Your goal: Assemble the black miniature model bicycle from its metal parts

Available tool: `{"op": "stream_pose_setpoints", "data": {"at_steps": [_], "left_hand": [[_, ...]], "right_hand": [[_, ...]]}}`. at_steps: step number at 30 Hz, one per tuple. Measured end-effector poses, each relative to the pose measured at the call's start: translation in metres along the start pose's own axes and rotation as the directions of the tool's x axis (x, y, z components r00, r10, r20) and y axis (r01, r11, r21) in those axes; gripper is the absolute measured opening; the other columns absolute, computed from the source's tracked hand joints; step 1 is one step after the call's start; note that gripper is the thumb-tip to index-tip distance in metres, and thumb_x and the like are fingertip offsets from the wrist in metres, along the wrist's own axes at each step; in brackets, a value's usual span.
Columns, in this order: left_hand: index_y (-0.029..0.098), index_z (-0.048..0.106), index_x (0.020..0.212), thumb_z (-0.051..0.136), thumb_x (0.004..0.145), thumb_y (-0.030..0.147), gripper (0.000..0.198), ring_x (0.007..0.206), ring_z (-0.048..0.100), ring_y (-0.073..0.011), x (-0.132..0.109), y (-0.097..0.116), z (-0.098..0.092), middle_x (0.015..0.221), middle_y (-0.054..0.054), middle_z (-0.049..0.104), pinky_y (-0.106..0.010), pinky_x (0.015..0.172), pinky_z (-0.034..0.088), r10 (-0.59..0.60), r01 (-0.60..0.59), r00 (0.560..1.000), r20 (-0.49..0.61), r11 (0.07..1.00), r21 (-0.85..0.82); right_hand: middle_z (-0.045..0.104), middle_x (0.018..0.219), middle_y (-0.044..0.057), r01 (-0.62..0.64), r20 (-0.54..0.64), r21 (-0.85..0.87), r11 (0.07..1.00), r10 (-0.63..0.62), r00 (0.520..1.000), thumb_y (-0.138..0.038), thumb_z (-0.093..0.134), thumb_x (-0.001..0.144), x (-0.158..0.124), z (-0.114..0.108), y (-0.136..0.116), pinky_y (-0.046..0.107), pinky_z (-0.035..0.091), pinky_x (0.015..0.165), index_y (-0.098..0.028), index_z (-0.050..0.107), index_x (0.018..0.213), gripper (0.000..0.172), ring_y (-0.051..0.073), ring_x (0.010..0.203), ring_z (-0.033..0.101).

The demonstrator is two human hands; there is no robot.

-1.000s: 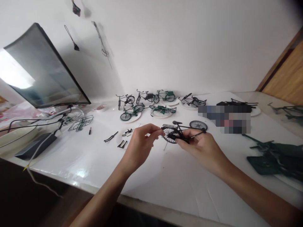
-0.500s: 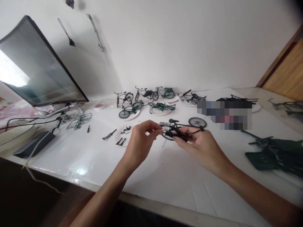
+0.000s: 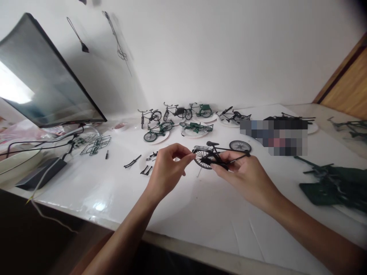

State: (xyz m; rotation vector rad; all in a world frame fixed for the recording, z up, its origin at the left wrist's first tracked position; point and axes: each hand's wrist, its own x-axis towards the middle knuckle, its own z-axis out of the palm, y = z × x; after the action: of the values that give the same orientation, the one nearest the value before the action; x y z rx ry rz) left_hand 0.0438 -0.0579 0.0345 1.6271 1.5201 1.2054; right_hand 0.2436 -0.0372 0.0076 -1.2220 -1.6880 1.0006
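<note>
A black model bicycle (image 3: 215,153) is held above the white table, with its seat up, a rear wheel fitted and a silver rack over that wheel. My right hand (image 3: 243,172) is closed around its frame, thumb on the near side by the chain guard. At the wheel's back edge, my left hand (image 3: 174,164) pinches thumb and forefinger at the rear end of the rack and fender. Whether a small part lies between those fingertips is hidden. Beyond the bicycle, a loose spoked wheel (image 3: 240,146) lies on the table.
Several finished model bicycles (image 3: 174,111) stand at the wall. Small black parts (image 3: 146,170) and a thin black fork piece (image 3: 132,161) lie left of my hands. Green part frames (image 3: 96,145), a monitor (image 3: 51,72) and cables are farther left. Dark green models (image 3: 335,183) sit at right.
My left fingertips have shifted slightly up and left, from beside the wheel's spokes to its back edge. The right hand keeps its hold on the bicycle, and the view has tilted slightly.
</note>
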Motion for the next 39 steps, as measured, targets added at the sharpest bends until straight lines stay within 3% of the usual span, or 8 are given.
{"op": "stream_pose_setpoints", "data": {"at_steps": [10,31,39], "left_hand": [[0.016,0.063,0.074,0.07,0.086,0.031,0.021,0.048,0.053,-0.0074,-0.001,-0.001,0.005,0.068,0.0,0.064,-0.021,0.045,0.042,-0.012,0.012,1.0,0.004,0.999,-0.05],[0.016,0.063,0.075,0.073,0.084,0.032,0.021,0.052,0.042,-0.0066,0.001,-0.008,0.01,0.064,0.002,0.056,-0.02,0.047,0.033,-0.079,0.086,0.996,0.05,0.981,-0.175],[0.016,0.062,0.072,0.075,0.082,0.034,0.025,0.05,0.039,-0.0058,0.0,-0.003,0.01,0.059,0.003,0.053,-0.02,0.045,0.029,-0.159,0.174,0.983,0.093,0.967,-0.188]], "right_hand": [[0.072,0.082,0.002,-0.007,-0.008,0.001,1.0,0.007,1.0,-0.034,0.07,0.08,0.001,0.002,0.0,0.029,0.046,0.065,-0.022,0.07,0.085,0.013,0.019,0.075,0.065],[0.064,0.071,-0.001,0.003,0.006,0.014,1.0,-0.003,1.0,-0.034,0.07,0.08,0.001,0.0,-0.001,0.028,0.036,0.057,-0.021,0.067,0.08,0.013,0.015,0.064,0.056],[0.06,0.068,-0.002,-0.005,0.022,0.017,1.0,0.005,1.0,-0.035,0.07,0.081,-0.001,0.002,0.0,0.028,0.032,0.055,-0.021,0.066,0.08,0.015,0.013,0.061,0.05]]}}
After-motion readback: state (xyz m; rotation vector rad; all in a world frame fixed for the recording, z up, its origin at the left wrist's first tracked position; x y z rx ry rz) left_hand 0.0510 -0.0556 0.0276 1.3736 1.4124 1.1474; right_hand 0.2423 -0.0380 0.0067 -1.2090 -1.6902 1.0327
